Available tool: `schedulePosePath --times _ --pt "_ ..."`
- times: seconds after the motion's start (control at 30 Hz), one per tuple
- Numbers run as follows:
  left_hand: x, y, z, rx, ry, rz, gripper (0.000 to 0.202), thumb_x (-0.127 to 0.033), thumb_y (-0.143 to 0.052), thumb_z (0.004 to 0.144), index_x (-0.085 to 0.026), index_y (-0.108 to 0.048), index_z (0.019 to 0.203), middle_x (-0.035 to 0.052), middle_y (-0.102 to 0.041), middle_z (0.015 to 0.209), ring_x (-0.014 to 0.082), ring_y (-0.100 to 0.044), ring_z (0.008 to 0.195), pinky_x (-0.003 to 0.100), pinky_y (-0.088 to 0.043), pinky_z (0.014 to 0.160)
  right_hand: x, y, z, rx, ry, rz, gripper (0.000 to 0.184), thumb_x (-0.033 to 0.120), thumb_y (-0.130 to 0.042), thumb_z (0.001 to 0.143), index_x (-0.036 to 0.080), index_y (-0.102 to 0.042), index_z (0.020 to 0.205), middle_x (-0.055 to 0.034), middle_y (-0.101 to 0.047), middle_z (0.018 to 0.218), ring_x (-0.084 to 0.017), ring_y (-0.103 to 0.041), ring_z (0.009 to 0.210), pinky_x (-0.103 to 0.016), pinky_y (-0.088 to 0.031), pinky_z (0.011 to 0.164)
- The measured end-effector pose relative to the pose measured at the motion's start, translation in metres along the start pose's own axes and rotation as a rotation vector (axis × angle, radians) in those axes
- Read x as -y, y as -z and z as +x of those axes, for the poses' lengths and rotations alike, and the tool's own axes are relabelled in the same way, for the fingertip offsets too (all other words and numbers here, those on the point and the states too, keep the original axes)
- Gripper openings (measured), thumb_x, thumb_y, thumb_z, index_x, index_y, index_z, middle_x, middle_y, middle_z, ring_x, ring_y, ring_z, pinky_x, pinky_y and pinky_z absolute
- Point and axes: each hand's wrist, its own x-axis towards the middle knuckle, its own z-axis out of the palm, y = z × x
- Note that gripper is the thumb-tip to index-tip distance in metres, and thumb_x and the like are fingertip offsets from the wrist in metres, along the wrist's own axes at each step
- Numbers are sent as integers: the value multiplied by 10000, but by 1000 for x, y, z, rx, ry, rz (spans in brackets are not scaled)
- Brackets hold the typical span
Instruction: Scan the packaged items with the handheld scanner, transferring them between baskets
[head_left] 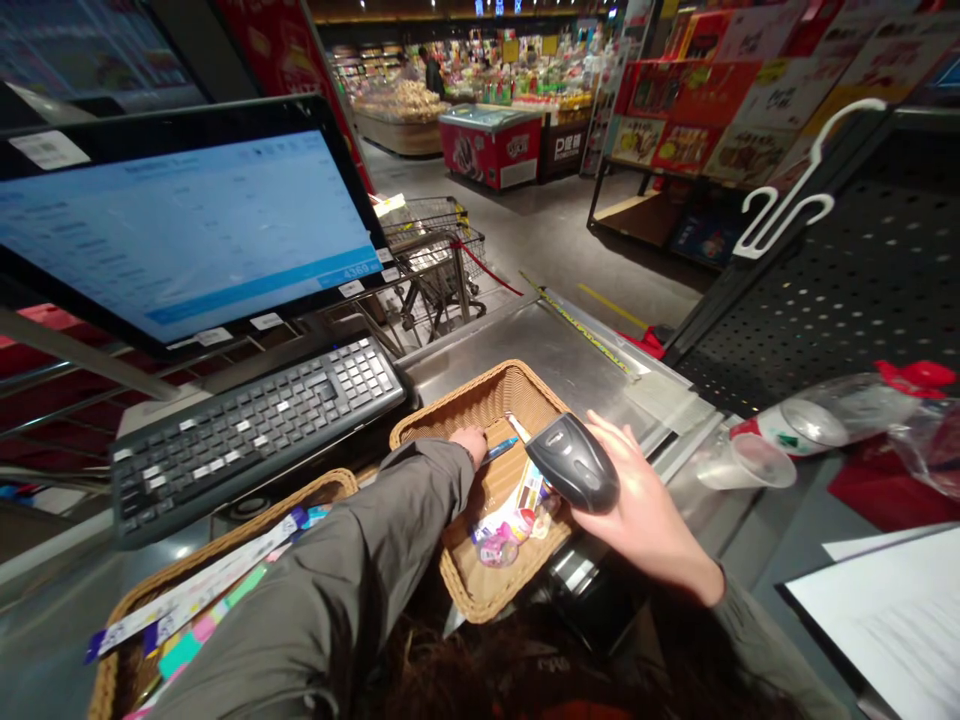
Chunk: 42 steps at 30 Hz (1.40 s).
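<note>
My right hand (637, 500) is wrapped round a black barcode scanner (574, 462), held over the right side of a wicker basket (480, 595). My left hand (470, 442) reaches into the same basket, with its fingers curled and mostly out of sight; what they hold, if anything, is hidden. A blue pen (501, 449) lies right beside that hand. Nearer to me in the basket are small wrapped sweets (499, 545) and a small printed packet (529, 487), partly covered by the scanner.
Left of the basket are a black keyboard (262, 430) and a lit monitor (202, 230). A second basket (112, 690) with price strips lies under my left sleeve. Plastic cups (750, 462) and papers (885, 620) are on the right. Behind the metal counter (517, 335) is a shopping cart (435, 250).
</note>
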Motion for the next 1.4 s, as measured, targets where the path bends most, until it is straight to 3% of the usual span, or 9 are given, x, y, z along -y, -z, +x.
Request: schedulePosePath --times 0.1,0.3,0.47,0.57,0.67,0.8,0.9,1.23,1.4 --pt "-7 2 -4 17 -24 69 428 -370 -808 706 -123 -706 1040 190 -611 1249 325 -538 1181 474 -395 1040 2 0 1 -6 6 -9 556 318 -677 773 232 -519 1299 -129 -560 1396 -358 -385 1429 -656 -196 1201" --pt "-14 16 -7 -14 -26 90 352 -189 -753 674 -115 -721 1016 186 -626 1211 315 -522 1195 454 -376 1052 0 3 2 -18 14 -21 538 312 -674 776 226 -527 1286 -142 -569 1387 -366 -387 1428 -672 -211 1188" --pt "0 49 -17 -87 17 7 334 -360 -741 671 -161 -758 938 142 -648 1198 322 -572 1171 438 -451 1027 -7 4 4 -46 31 -43 547 326 -667 783 209 -524 1298 -168 -552 1403 -370 -404 1416 -677 -245 1172" --pt "11 76 -34 -185 6 -41 295 -403 -691 720 -198 -769 917 94 -619 1312 311 -544 1252 409 -436 1079 -8 1 7 -98 61 -48 544 332 -660 783 210 -532 1298 -174 -556 1397 -389 -423 1399 -708 -266 1142" --pt "20 105 -65 -323 -41 -74 264 -384 -641 772 -213 -765 931 51 -497 1486 299 -415 1399 403 -368 1151 -3 -1 11 -159 111 -48 546 391 -671 791 210 -538 1288 -184 -568 1375 -414 -448 1374 -727 -299 1111" --pt "29 133 -126 -672 -87 -145 254 -363 -645 747 -215 -766 915 68 -410 1555 356 -257 1483 570 -253 1184 15 -4 13 -235 206 -54 609 422 -684 795 202 -488 1328 -203 -552 1376 -423 -436 1378 -728 -304 1107" --pt "35 141 -177 -860 -80 -131 266 -359 -608 762 -218 -758 931 80 -426 1542 378 -219 1494 663 -167 1169 36 -7 12 -245 295 -50 661 388 -688 791 202 -432 1371 -207 -535 1381 -421 -398 1405 -730 -273 1122" --pt "55 109 -305 -1115 62 -103 199 -306 -572 750 -212 -727 831 93 -534 1449 352 -323 1457 670 -162 1161 123 -29 -7 -119 563 -84 445 257 -583 821 196 -554 1260 -182 -498 1419 -401 -324 1444 -726 -234 1134" --pt "69 85 -362 -1180 124 -76 183 -297 -573 745 -196 -716 798 114 -539 1441 361 -339 1449 680 -161 1156 161 -51 -22 -41 625 -69 486 247 -582 808 189 -554 1289 -181 -512 1419 -400 -344 1432 -737 -255 1118"
